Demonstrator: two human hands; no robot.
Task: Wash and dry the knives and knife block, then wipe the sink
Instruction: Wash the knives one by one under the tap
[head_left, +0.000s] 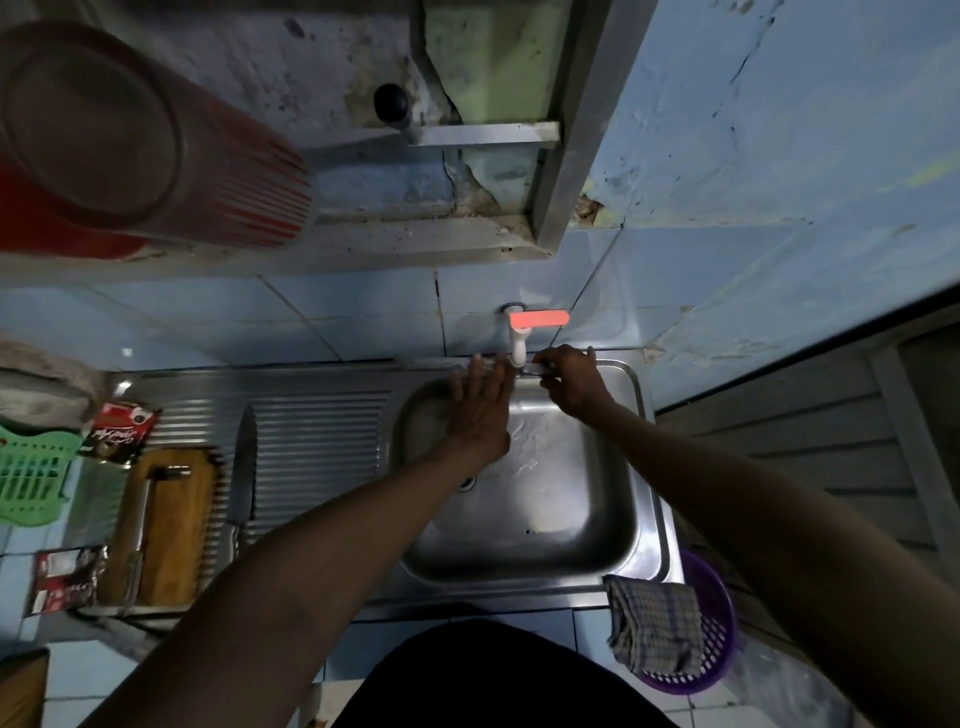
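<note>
Rinsing a knife (537, 368) under the tap (519, 345) at the sink's (644, 499) back edge, right hand (569, 382) curled round one end, left hand (480, 408) flat with straight fingers alongside; likely stiff, light, slippery wet, so gripping by handle, off the edge.

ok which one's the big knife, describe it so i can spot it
Start at the steel sink and move left onto its ribbed drainboard. The big knife lies flat there, beside the wooden knife block; it is the only loose, broad bare blade.
</note>
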